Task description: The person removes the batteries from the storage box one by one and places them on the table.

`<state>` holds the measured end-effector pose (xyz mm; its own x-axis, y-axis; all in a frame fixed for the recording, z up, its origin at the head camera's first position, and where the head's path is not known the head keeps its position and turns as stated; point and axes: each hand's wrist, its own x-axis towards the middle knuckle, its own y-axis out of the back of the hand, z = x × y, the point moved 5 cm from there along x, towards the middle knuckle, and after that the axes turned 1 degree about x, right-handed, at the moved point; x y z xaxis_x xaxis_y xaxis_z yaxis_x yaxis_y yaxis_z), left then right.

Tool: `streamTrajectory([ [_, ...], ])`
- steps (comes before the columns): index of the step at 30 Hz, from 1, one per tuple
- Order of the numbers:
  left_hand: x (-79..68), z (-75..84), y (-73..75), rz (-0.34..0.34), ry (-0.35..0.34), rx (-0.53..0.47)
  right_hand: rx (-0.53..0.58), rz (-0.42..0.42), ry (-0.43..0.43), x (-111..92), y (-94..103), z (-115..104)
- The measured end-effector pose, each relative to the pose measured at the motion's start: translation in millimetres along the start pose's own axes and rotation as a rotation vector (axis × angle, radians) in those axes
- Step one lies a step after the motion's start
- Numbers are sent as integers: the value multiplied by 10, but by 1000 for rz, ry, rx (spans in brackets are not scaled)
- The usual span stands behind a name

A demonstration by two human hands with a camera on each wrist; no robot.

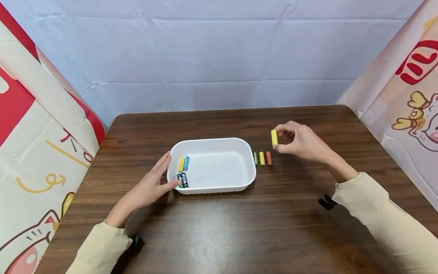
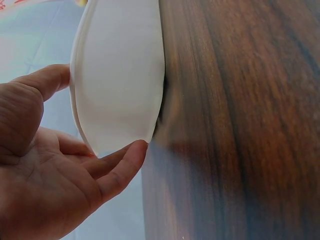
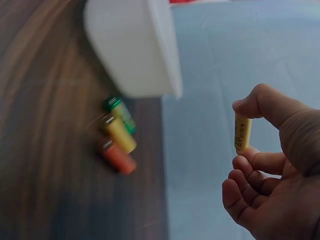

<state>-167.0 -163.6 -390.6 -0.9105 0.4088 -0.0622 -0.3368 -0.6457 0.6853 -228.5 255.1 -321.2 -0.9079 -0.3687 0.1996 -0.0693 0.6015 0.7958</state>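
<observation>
Between thumb and fingertips, my right hand (image 1: 301,140) pinches a yellow battery (image 1: 274,137), raised above the table to the right of a white plastic tray (image 1: 212,190). The right wrist view shows the battery upright, its ends between thumb and finger. My left hand (image 1: 150,186) holds the tray's left end, thumb at the near rim and fingers around the outer wall. Inside the tray at that end lie a yellow battery (image 1: 181,165), a light blue battery (image 1: 186,163), a green battery (image 1: 180,180) and a dark blue battery (image 1: 185,180).
Just right of the tray, a green battery (image 1: 255,158), another yellow battery (image 1: 262,158) and an orange battery (image 1: 268,158) lie side by side on the brown wooden table (image 1: 219,224). Behind the table hangs a pale cloth (image 1: 219,57), with printed cloths at both sides.
</observation>
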Motion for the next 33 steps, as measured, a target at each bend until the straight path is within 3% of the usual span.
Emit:
streamTrajectory([
  [7, -4, -1, -4, 2, -7, -7, -29, -83, -80, -160, -200, 431],
  [13, -4, -5, -5, 6, -10, -3, -30, -149, -121, -213, -411, 653],
  [20, -5, -5, -4, 8, -16, 5, -39, -173, -121, -232, -532, 740],
  [33, -12, -8, -3, 2, -8, 7, -48, -199, -139, -230, -563, 749],
])
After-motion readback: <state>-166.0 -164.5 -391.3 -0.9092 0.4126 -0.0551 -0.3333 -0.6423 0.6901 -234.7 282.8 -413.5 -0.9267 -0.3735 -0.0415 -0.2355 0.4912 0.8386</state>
